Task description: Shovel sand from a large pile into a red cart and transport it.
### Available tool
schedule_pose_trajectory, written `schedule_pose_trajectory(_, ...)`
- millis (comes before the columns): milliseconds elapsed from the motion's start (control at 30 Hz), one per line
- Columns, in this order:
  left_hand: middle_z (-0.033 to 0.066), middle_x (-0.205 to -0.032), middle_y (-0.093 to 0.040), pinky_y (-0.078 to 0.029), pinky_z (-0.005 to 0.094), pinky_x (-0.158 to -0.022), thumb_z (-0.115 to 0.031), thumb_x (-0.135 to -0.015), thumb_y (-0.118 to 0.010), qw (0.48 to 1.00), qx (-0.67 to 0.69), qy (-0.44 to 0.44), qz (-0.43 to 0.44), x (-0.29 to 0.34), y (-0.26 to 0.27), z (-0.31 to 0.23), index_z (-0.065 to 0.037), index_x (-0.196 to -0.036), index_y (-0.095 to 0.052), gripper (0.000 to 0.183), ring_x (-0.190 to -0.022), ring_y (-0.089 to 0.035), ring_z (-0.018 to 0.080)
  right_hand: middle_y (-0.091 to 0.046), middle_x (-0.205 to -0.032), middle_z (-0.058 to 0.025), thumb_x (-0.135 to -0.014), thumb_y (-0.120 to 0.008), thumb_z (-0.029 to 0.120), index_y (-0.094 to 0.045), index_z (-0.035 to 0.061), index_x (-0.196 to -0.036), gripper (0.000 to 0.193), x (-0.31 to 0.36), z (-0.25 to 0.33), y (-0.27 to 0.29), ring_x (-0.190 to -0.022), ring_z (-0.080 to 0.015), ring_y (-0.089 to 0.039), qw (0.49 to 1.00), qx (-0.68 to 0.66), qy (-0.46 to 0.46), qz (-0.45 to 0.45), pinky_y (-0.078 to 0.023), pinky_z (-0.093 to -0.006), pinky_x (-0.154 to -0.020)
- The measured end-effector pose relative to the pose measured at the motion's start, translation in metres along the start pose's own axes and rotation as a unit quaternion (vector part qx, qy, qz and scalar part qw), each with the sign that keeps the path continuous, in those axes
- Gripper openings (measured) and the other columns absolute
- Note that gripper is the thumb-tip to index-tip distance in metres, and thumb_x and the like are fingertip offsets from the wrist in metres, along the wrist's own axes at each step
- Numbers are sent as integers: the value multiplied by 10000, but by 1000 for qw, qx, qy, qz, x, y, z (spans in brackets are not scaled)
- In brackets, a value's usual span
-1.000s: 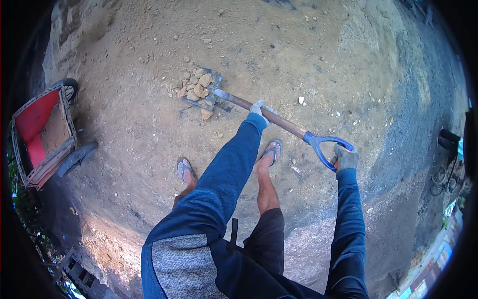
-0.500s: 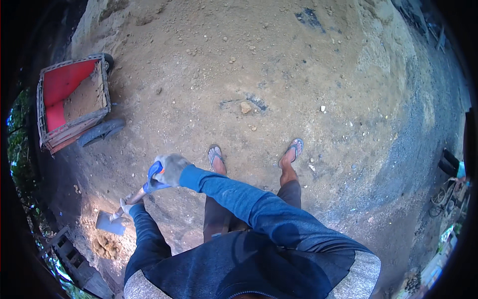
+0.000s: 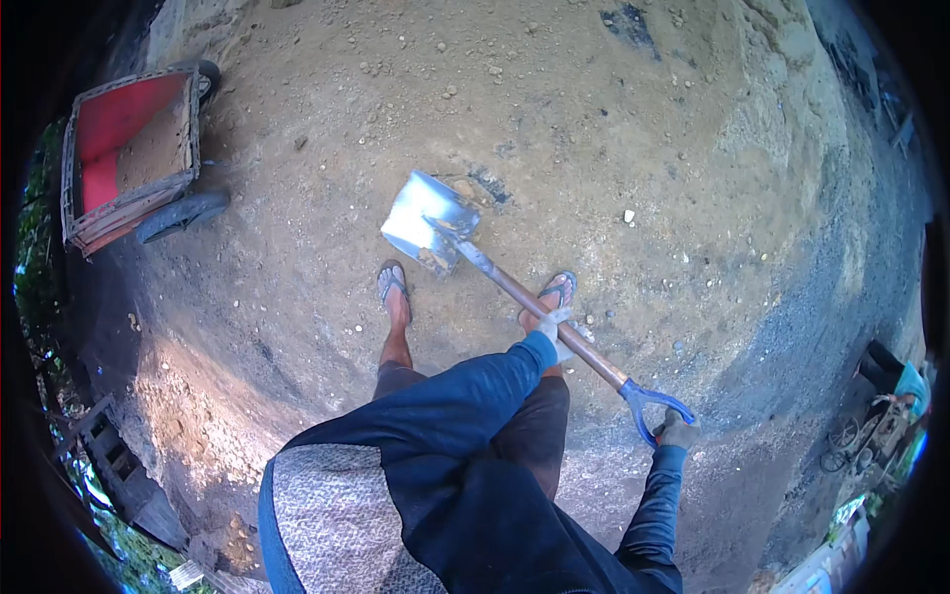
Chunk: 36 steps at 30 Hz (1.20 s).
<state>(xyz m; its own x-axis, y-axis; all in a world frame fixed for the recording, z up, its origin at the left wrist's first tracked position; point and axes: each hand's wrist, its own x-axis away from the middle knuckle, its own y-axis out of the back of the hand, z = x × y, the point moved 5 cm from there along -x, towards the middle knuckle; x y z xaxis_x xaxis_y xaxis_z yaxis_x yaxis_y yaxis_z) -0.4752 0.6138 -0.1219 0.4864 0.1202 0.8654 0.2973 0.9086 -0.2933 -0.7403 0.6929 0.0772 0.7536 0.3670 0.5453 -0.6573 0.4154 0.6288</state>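
A shovel with a shiny square metal blade, a wooden shaft and a blue D-shaped handle lies slantwise across the front of my body. My left hand, in a pale glove, is wrapped round the shaft at its middle. The gloved right hand grips the D-shaped handle on the right. Above the packed soil, the blade points away from me, just ahead of my left foot. Only a little soil clings near its edge.
A wheeled cart with a red inside, partly filled with soil, stands at the far left. Loose soil lies at the near left beside a slatted wooden piece. At the right edge are a person and a bicycle.
The shovel has swung from the lower left to the middle, its blade now ahead of my feet. My right hand moved to the right with the handle; my left hand still grips the shaft.
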Motion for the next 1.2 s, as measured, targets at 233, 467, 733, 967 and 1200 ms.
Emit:
schedule_pose_trajectory(233,50,-700,-448,-475,391,-666,-150,-810,-597,993,-50,85,-64,-90,-109,98,-104,-814,-449,155,-647,-484,216,-515,-549,-73,-743,-554,-8,-533,-12,-800,61,-81,74,63,-327,-174,-467,993,61,26,-102,-374,-300,-279)
schedule_pose_trajectory(467,42,-572,-474,-429,468,-774,-228,-790,-569,979,77,-180,55,-4,-54,-195,-109,-653,-438,224,-565,-482,240,-624,-741,-82,-702,-594,43,-580,-20,-850,161,-27,132,-220,-694,-166,-609,958,94,217,160,-486,-291,-666)
schedule_pose_trajectory(733,69,-890,-546,-462,461,-777,-488,-780,-526,840,146,-505,-135,472,248,-396,-113,-925,-478,404,-823,-554,267,-618,-838,-138,-719,-664,313,-614,125,-897,264,442,206,-408,-792,-309,-604,608,151,478,616,-467,-395,-713)
schedule_pose_trajectory(967,54,-856,-538,-462,442,-659,-411,-806,-555,865,123,-316,-370,506,287,-441,-148,-1005,-455,345,-768,-544,264,-617,-828,-82,-710,-662,311,-648,139,-915,268,488,275,-349,-888,-270,-565,496,77,639,583,-419,-393,-770)
schedule_pose_trajectory(1200,-5,-593,-441,-429,430,-653,-260,-798,-527,976,3,-214,-39,280,38,-478,-150,-692,-428,182,-579,-475,206,-503,-1150,-213,-683,-636,129,-470,-10,-1179,541,362,295,-276,-982,-318,-544,804,128,539,218,-435,-434,-874)
